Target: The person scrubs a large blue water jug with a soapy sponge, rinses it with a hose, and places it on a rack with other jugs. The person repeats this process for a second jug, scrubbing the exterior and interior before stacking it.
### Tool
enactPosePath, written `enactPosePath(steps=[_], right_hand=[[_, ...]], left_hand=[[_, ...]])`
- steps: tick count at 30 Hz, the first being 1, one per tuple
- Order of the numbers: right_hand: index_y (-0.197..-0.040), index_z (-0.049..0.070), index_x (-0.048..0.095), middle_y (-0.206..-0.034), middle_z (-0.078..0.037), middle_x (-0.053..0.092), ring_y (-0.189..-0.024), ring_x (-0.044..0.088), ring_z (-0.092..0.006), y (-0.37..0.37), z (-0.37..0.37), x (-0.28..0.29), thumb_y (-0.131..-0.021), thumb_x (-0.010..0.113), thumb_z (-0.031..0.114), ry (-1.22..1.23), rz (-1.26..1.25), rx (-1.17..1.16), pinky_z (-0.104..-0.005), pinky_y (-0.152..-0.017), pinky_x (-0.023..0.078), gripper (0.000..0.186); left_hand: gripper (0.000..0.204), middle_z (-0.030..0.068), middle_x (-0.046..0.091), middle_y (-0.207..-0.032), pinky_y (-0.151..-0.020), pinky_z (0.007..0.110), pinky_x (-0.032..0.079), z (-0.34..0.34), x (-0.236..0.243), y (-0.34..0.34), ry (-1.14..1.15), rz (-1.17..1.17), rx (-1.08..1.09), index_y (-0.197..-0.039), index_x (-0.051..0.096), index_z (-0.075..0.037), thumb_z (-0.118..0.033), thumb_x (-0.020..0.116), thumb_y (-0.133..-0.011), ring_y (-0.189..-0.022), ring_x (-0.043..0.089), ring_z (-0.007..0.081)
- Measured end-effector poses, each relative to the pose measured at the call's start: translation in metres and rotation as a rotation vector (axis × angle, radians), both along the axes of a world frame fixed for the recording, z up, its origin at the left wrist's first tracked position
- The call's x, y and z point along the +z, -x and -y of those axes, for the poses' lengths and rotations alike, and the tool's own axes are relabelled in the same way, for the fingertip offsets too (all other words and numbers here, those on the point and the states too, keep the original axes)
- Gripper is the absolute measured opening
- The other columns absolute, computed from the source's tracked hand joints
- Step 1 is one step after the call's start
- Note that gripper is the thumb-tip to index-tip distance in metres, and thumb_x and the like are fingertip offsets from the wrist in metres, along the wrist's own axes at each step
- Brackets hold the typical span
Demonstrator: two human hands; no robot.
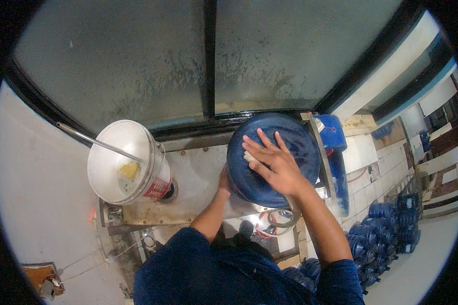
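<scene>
A big blue water jug [305,147] stands on the metal-topped bench, its round ribbed end facing up and looking wet. Against its left side rests my left hand [225,181], bracing it, with the fingertips hidden behind the jug's wall. My right hand [276,162] lies on top of the jug with fingers spread, pressing a pale sponge [250,157] under the palm and fingers. Only the sponge's edge shows.
Left on the bench [193,168] is a white bucket [99,168] with a metal rod [99,141] leaning in it and a yellow sponge [129,170] inside. Wet glass panes [152,66] rise behind. A blue container [332,133] and stacked jugs [381,229] are at right; a hose [285,219] hangs near me.
</scene>
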State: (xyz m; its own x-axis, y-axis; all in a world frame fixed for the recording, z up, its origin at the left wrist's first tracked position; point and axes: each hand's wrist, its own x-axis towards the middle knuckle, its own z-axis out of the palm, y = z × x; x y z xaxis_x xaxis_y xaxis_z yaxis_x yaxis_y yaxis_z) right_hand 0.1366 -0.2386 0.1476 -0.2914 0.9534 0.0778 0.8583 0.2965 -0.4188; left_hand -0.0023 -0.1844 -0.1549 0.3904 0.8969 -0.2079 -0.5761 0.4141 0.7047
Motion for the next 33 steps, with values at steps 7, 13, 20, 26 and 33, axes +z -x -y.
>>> enactPosePath(steps=[7, 13, 20, 26, 33], right_hand=[[-0.15, 0.018, 0.049, -0.161, 0.0, 0.04, -0.155, 0.02, -0.03, -0.006, -0.003, 0.009, -0.101, 0.053, 0.033, -0.001, 0.058, 0.078, -0.0594, -0.124, 0.003, 0.052], [-0.149, 0.018, 0.05, -0.16, 0.001, 0.04, -0.155, 0.019, -0.0308, 0.004, -0.003, 0.004, -0.1, 0.055, 0.032, 0.017, 0.041, 0.028, -0.0621, -0.123, 0.003, 0.052], [-0.144, 0.014, 0.057, -0.157, -0.002, 0.046, -0.155, 0.02, -0.0304, 0.01, 0.003, 0.003, -0.099, 0.056, 0.028, -0.033, -0.027, 0.09, -0.0554, -0.125, 0.004, 0.047], [-0.143, 0.015, 0.058, -0.156, -0.002, 0.046, -0.154, 0.022, -0.031, 0.009, 0.01, 0.002, -0.097, 0.057, 0.028, -0.015, -0.044, 0.008, -0.0562, -0.124, 0.006, 0.047], [-0.146, 0.017, 0.055, -0.158, 0.0, 0.044, -0.154, 0.023, -0.0321, 0.006, 0.019, 0.004, -0.099, 0.056, 0.028, -0.043, 0.015, 0.022, -0.0579, -0.124, 0.008, 0.048]], left_hand=[[0.055, 0.0137, 0.059, -0.139, -0.107, 0.038, 0.047, -0.032, 0.011, -0.009, 0.079, 0.114, -0.243, -0.144, 0.052, -0.004, -0.043, 0.045, -0.105, -0.124, 0.059, 0.0234], [0.055, 0.0138, 0.058, -0.14, -0.108, 0.038, 0.046, 0.023, 0.004, -0.003, -0.04, -0.034, 0.101, -0.144, 0.051, -0.005, -0.043, 0.044, -0.106, -0.125, 0.058, 0.0238], [0.056, 0.014, 0.057, -0.141, -0.109, 0.039, 0.045, -0.014, 0.003, 0.003, -0.138, 0.029, -0.073, -0.145, 0.051, -0.005, -0.044, 0.043, -0.106, -0.127, 0.057, 0.0242], [0.056, 0.0141, 0.057, -0.141, -0.11, 0.039, 0.044, -0.017, 0.036, 0.014, 0.066, 0.436, -0.267, -0.145, 0.051, -0.005, -0.044, 0.042, -0.106, -0.128, 0.056, 0.0245], [0.056, 0.0123, 0.06, -0.136, -0.106, 0.042, 0.048, 0.077, 0.076, -0.013, -0.225, -0.358, 0.404, -0.144, 0.049, -0.007, -0.044, 0.049, -0.104, -0.12, 0.061, 0.0264]])
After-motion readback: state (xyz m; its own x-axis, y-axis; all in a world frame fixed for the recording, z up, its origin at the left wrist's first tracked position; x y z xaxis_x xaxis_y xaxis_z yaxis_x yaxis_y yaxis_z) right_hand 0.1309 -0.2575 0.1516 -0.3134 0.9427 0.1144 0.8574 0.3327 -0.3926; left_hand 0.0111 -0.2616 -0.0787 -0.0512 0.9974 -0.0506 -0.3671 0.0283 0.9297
